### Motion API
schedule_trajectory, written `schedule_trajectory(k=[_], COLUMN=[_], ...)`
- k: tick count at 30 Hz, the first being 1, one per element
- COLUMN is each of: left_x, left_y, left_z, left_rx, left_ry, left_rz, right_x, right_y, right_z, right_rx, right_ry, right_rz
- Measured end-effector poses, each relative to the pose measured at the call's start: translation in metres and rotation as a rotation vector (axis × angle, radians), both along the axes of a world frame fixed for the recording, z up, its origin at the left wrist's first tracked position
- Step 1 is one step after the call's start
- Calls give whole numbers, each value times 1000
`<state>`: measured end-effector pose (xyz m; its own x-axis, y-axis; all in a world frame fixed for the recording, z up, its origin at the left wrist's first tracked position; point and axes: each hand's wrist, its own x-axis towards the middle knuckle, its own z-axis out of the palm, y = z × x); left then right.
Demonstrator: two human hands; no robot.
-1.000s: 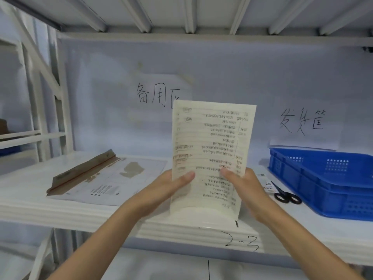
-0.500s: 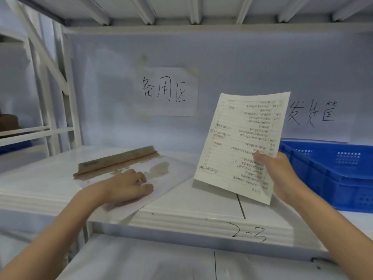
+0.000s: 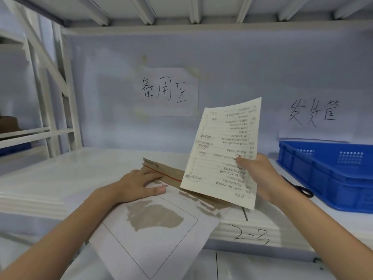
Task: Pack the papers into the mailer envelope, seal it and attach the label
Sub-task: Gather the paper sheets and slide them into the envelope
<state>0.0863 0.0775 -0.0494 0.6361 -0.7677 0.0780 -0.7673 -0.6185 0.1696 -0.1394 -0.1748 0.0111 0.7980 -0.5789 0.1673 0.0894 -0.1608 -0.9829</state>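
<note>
Papers (image 3: 226, 152) stand upright in the right hand's (image 3: 262, 176) pinch, just right of and above the mailer envelope (image 3: 153, 225), whose brown flap end points far-right toward them; left hand (image 3: 139, 183) lies flat, pinning it on the shelf (image 3: 60, 178).

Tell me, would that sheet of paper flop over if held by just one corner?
Probably a little. The papers, pinched low by the right hand, stand nearly upright with only a slight curl, so they seem fairly stiff for paper. One hand lifts them easily, so they are likely light. Thin edges would probably crease if pushed hard.
</note>
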Motion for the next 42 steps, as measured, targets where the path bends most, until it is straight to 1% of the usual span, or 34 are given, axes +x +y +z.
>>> schedule_trajectory(k=[5,7,11,16,22,25,28,30,33,36,38,42], left_x=[-9,-12,-16,-21,-23,-21,-20,-20,-20,-20,-21,-24], left_y=[-16,-20,-24,-22,-26,-28,-29,-29,-29,-30,-32,-34], left_z=[3,3,4,4,6,4,3,3,2,2,2,3], left_rx=[-104,-139,-217,-282,-279,-312,-337,-348,-368,-413,-416,-409], left_ry=[16,25,17,28,27,32,18,29,43,79,85,57], left_rz=[-57,-80,-88,-77,-96,-105,-119,-126,-136,-134,-129,-134], right_x=[10,16,27,21,16,20,25,28,29,37,45,63], right_y=[11,19,27,23,38,45,45,40,32,22,20,29], right_z=[12,17,22,30,40,44,47,49,54,50,43,27], right_rx=[-93,-135,-309,-393,-726,-819,-871,-860,-774,-739,-703,-489], right_ry=[-5,29,117,121,150,266,469,613,783,926,959,867], right_rz=[61,78,-3,-89,-23,35,114,182,250,331,392,526])
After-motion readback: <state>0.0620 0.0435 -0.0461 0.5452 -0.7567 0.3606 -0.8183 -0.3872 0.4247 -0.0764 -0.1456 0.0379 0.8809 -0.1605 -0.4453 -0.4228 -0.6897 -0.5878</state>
